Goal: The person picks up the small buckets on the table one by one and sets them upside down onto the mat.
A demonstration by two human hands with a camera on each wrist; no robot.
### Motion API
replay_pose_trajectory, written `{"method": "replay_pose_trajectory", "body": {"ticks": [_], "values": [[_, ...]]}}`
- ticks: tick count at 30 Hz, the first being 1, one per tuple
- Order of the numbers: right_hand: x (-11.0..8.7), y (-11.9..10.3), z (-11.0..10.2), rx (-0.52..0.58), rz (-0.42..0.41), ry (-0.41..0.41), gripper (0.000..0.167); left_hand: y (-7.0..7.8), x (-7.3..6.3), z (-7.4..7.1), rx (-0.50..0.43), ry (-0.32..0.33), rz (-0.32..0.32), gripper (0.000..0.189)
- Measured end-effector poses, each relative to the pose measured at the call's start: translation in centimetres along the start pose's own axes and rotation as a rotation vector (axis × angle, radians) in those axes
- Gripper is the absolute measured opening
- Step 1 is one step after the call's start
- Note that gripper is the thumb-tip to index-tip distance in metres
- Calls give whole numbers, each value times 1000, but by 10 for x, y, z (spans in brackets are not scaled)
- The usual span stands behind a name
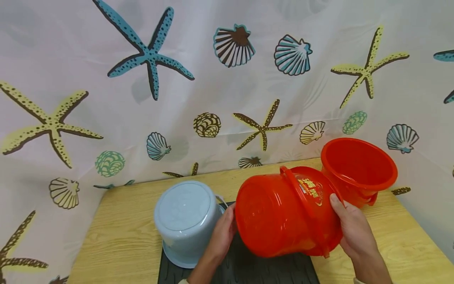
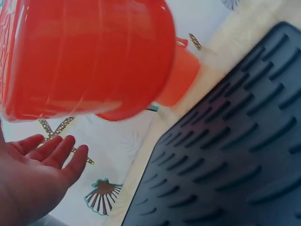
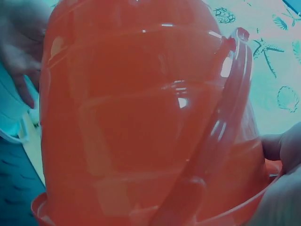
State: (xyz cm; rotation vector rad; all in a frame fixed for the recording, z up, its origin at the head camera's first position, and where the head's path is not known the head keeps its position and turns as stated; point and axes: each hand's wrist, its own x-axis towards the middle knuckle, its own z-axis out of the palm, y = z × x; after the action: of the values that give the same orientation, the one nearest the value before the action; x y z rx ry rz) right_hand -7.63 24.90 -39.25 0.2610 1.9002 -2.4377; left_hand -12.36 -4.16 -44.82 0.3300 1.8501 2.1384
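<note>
Glossy red plastic bucket: long axis runs from left hand, fingers extended by base, to right hand, gripping rim.

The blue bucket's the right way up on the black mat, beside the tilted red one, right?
Not quite: the head view shows the blue bucket upside down, base facing up. It is on the black mat, beside the tilted red bucket.

"Head view: set where?"
"Above the counter, facing forward and down to its far edge."
"Left wrist?"
"Tilted, near the held bucket, facing across the mat to that edge."
"Right?"
"Closest, filled mostly by the bucket's side."
"Shared by both wrists?"
"Bucket and mat."
</note>
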Motion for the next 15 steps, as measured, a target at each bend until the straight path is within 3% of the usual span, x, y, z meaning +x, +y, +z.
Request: {"method": "replay_pose_trajectory", "body": {"ticks": [3, 6, 10, 15], "values": [[2, 4, 3, 45, 75, -31, 25, 5, -2, -1, -159, -21, -8, 61], [4, 9, 4, 83, 127, -62, 25, 8, -4, -2, -235, -51, -19, 60], [8, 13, 7, 101, 146, -83, 26, 11, -7, -3, -294, -114, -35, 55], [13, 15, 14, 81, 164, -60, 36, 13, -7, -1, -303, -164, -3, 54]]}}
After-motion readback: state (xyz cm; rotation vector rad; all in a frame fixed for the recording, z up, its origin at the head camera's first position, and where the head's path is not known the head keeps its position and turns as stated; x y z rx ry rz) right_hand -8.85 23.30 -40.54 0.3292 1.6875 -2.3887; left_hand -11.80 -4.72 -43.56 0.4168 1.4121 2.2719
